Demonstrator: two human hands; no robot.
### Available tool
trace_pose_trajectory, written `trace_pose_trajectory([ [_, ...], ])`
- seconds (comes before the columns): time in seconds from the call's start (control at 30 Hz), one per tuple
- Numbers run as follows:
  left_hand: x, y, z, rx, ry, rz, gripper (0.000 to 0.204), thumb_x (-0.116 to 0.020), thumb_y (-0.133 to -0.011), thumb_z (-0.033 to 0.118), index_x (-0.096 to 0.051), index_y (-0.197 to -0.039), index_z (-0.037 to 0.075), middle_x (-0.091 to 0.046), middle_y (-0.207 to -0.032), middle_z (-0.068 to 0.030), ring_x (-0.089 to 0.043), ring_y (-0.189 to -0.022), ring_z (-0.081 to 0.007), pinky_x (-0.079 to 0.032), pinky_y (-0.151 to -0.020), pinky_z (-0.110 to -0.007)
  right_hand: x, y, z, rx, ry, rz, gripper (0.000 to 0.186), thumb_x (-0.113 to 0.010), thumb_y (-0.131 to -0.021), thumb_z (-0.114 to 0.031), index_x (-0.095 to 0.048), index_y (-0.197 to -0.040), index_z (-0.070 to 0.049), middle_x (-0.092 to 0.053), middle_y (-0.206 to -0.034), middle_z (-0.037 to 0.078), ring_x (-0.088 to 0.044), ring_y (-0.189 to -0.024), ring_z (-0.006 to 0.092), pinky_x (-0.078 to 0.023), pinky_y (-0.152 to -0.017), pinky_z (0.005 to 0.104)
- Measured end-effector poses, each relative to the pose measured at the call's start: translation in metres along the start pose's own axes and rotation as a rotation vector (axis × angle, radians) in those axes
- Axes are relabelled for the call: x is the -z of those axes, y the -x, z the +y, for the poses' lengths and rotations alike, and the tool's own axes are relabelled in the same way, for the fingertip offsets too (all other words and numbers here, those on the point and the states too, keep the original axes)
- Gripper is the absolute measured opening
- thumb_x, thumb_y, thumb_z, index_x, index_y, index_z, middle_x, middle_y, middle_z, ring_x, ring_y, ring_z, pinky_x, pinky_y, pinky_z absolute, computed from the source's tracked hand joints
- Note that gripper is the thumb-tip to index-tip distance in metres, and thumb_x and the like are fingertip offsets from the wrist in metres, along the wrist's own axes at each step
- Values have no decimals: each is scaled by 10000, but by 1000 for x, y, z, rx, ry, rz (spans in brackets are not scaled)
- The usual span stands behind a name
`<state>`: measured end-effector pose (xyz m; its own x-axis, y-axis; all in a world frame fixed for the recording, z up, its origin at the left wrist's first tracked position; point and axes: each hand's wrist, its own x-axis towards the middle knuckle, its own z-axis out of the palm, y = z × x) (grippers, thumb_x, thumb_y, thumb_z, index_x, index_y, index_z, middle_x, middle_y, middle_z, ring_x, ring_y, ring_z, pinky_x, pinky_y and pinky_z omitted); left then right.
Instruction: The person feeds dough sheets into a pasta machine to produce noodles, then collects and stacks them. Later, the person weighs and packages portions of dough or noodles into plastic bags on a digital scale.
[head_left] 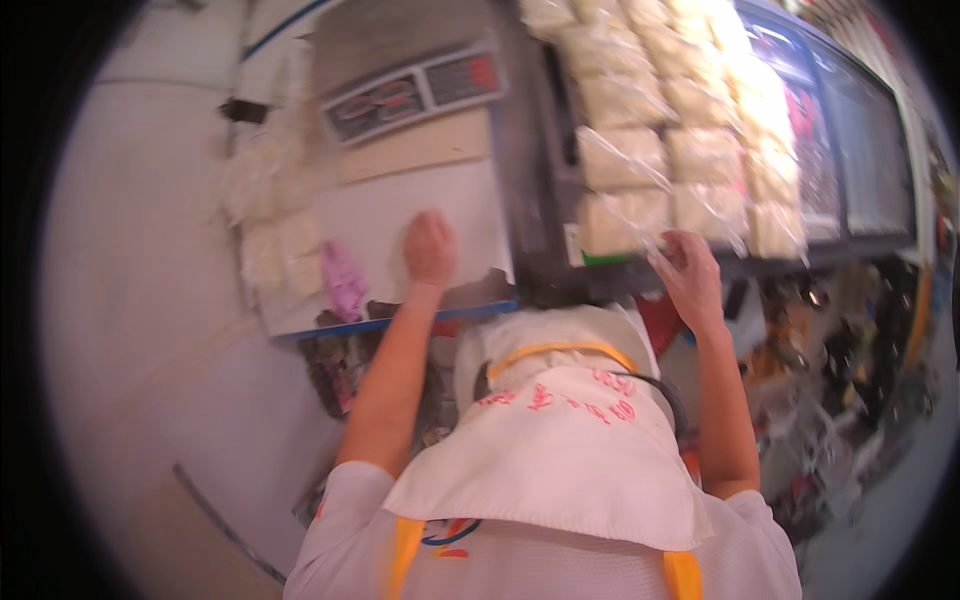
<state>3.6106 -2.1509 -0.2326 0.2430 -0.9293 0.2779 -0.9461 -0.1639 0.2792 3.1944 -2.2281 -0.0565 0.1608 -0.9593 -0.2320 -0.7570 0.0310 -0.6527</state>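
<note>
My left hand (430, 247) is over the white tabletop (375, 215), its fingers curled in, with nothing seen in them. My right hand (688, 272) is at the near edge of the stacked clear plastic bags. Its thumb and fingers pinch the twisted end of a plastic bag (630, 218) filled with a pale, block-like food. Similar pale bagged blocks (708, 155) lie in rows beyond it. Left of my left hand sits a crumpled pink-purple cloth or bag (343, 280).
A scale-like panel (412, 95) with dark displays stands beyond the tabletop. More pale bags (275, 215) lie at its left side. A blue-framed glass-topped case (840, 130) is at the far right. Cluttered goods and plastic (830, 400) fill the lower right.
</note>
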Motion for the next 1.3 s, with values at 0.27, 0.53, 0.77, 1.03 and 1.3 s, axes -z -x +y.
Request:
trace_pose_trajectory([
  [0.27,9,-10,36,115,-86,74,82,-597,-976,88,-546,-1033,59,-596,-953,-170,-605,-931,-394,-503,-809,-514,-51,-57,43,323,314,-192,254,-668,-938,-185,-655,-1163,-66,-711,-1050,168,-681,-1027,394,-545,-872,496],
  [0.53,8,-10,33,166,-69,33,111,-604,-963,87,-544,-1054,60,-604,-981,-168,-605,-945,-404,-497,-816,-524,-28,-60,18,318,180,-269,98,-662,-939,-137,-685,-983,-53,-725,-959,168,-692,-953,397,-544,-824,499],
  [0.77,-2,-13,44,173,-21,68,132,-612,-936,84,-551,-1053,69,-599,-975,-166,-605,-958,-401,-493,-822,-532,-43,-56,15,325,168,-187,121,-658,-935,-187,-678,-959,-70,-725,-941,186,-693,-917,416,-545,-800,519],
  [1.03,10,-12,30,128,-20,16,153,-626,-901,94,-522,-1009,65,-579,-944,-168,-595,-928,-397,-490,-801,-528,-51,-47,-1,224,202,-155,150,-657,-928,-207,-692,-921,-61,-708,-907,205,-682,-899,428,-531,-778,525],
  [1.3,7,-1,23,215,15,21,186,-635,-901,95,-520,-1044,62,-587,-969,-163,-598,-946,-391,-492,-810,-527,-13,-55,-77,148,-49,-303,193,-685,-924,-143,-688,-995,37,-672,-801,203,-645,-715,321,-510,-701,399],
])
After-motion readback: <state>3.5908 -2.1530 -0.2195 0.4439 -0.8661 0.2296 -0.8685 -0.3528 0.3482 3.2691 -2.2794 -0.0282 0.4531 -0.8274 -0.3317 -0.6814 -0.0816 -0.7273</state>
